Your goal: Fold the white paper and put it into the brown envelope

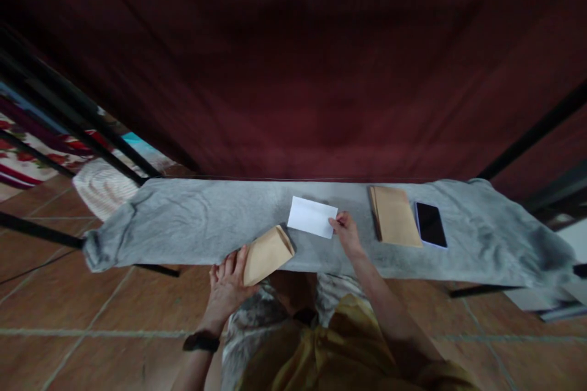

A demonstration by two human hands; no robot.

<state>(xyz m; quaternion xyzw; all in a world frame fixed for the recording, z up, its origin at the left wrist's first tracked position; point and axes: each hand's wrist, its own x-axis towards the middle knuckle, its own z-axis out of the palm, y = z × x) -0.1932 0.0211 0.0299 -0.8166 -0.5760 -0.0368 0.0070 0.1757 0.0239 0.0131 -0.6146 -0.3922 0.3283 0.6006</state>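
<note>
My right hand pinches the right edge of a blank white sheet of paper, between thumb and fingers. The paper is held just at or over the grey cloth; I cannot tell whether it touches. A brown paper envelope is in my left hand, gripped at its lower left end. It slants over the near edge of the cloth, and its upper right end gapes slightly. The envelope and the white paper are apart, with only a small gap between them.
A grey cloth covers the long narrow bench. Right of my right hand lies a stack of brown envelopes, beside a dark-screened phone. A dark red panel rises behind. Black metal bars flank both ends.
</note>
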